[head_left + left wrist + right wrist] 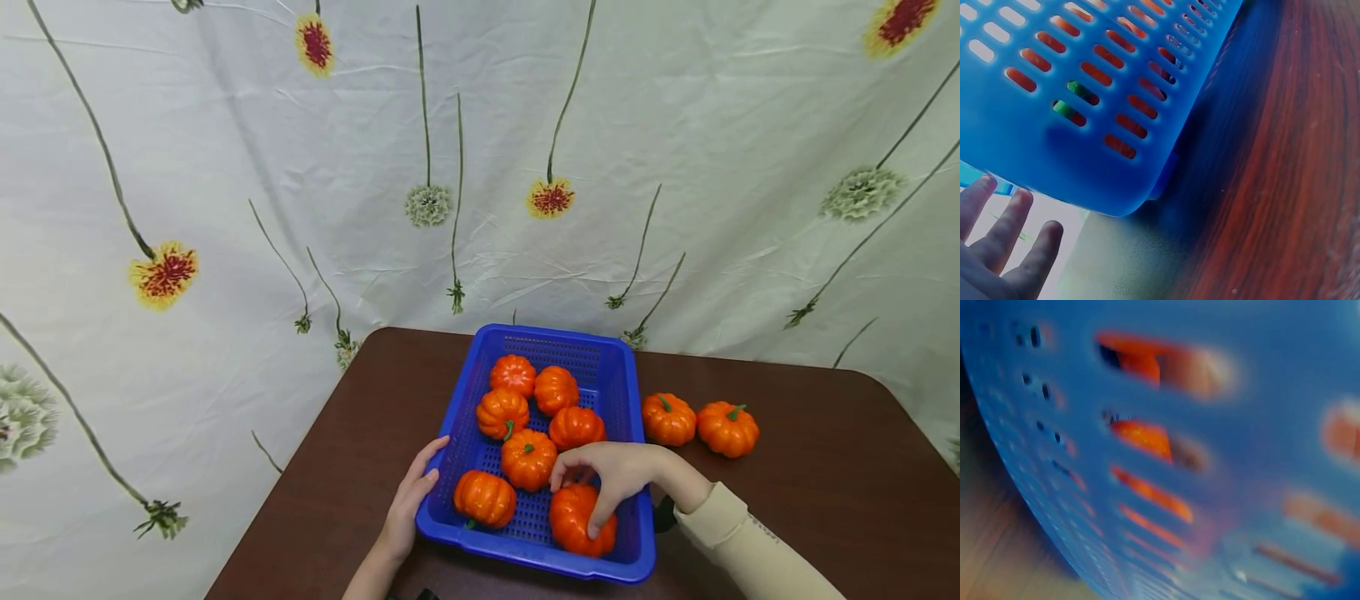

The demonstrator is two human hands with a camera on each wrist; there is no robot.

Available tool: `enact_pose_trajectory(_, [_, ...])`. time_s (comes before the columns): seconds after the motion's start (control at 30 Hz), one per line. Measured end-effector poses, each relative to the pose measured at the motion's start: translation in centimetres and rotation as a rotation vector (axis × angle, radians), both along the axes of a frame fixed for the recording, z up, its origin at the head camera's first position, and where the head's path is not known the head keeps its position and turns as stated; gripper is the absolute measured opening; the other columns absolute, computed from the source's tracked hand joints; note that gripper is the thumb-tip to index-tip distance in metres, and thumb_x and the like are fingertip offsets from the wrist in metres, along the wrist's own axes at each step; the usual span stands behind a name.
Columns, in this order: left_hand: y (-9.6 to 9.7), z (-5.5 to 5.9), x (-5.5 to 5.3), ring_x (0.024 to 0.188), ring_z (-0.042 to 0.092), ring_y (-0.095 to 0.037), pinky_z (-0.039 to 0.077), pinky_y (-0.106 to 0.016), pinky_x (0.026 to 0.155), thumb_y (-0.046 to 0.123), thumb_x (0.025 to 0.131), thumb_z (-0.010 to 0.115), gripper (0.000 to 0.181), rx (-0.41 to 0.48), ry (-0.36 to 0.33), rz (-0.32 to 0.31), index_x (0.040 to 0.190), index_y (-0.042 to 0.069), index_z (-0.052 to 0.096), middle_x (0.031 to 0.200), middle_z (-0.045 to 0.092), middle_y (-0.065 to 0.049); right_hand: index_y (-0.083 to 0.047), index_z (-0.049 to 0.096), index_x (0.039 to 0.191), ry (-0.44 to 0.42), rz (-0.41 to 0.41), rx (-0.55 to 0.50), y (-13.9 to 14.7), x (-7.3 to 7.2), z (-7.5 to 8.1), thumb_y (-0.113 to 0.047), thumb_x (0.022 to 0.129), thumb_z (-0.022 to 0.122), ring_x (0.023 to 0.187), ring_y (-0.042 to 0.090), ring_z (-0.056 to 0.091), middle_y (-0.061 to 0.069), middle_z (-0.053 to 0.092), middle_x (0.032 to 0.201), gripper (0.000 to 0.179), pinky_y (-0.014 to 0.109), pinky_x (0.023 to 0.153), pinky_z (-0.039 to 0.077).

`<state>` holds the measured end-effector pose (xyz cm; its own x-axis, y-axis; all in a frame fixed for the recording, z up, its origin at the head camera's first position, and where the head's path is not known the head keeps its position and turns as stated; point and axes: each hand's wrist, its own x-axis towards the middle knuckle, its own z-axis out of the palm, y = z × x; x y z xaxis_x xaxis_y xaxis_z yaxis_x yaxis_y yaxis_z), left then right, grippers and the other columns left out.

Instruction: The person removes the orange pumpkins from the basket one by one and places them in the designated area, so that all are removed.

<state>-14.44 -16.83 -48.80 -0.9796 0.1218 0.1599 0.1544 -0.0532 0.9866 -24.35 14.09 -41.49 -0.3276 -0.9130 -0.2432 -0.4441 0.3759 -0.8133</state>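
Note:
My right hand reaches over the right wall of a blue plastic basket. Its thumb and fingers grip a large orange toy pumpkin in the front right corner. Through the slots in the right wrist view, orange pumpkin skin and part of the hand show. My left hand rests its straight fingers against the basket's left rim; the left wrist view has those fingertips at the edge. Several more pumpkins lie in the basket, one with a green stem behind the slots.
Two pumpkins with green stems, one nearer and one farther right, sit on the dark brown table to the basket's right. A white cloth with printed flowers hangs behind the table and along its left side.

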Motion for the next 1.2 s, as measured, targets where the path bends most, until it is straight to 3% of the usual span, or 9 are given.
enact_pose_trajectory(0.47, [0.2,0.2,0.0,0.125,0.039,-0.022,0.035,-0.023,0.097,0.019,0.1,0.032,0.044,-0.002,0.006,-0.013,0.142,0.009,0.036,0.146,0.029,-0.016,-0.011,0.059,0.11,-0.114,0.026,-0.05,0.6,-0.2,0.2,-0.009,0.07,0.079,0.101,0.013,0.055,-0.003,0.06,0.107,0.044,0.028,0.092,0.041])
enact_pose_trajectory(0.57, [0.2,0.1,0.0,0.124,0.039,-0.023,0.036,-0.023,0.097,0.019,0.1,0.032,0.044,-0.002,0.005,-0.015,0.142,0.01,0.036,0.146,0.029,-0.016,-0.01,0.058,0.111,-0.098,0.022,-0.087,0.7,-0.3,0.2,-0.011,0.071,0.079,0.102,0.014,0.055,-0.003,0.059,0.108,0.044,0.028,0.092,0.042])
enact_pose_trajectory(0.83, [0.2,0.1,0.0,0.125,0.039,-0.025,0.036,-0.023,0.097,0.02,0.1,0.032,0.044,0.0,-0.004,-0.014,0.143,0.01,0.035,0.146,0.03,-0.016,-0.005,0.053,0.123,-0.062,-0.045,-0.245,1.3,-0.3,0.2,-0.015,0.079,0.074,0.113,0.016,0.052,0.008,0.057,0.122,0.05,0.029,0.097,0.039])
enact_pose_trajectory(1.2, [0.0,-0.1,0.1,0.123,0.041,-0.019,0.036,-0.023,0.097,0.02,0.1,0.032,0.044,0.028,0.003,-0.025,0.143,0.008,0.034,0.145,0.029,-0.019,0.003,0.045,0.133,-0.009,-0.185,-0.467,3.0,0.1,0.2,-0.002,0.083,0.066,0.119,0.015,0.05,0.026,0.047,0.132,0.055,0.028,0.097,0.038])
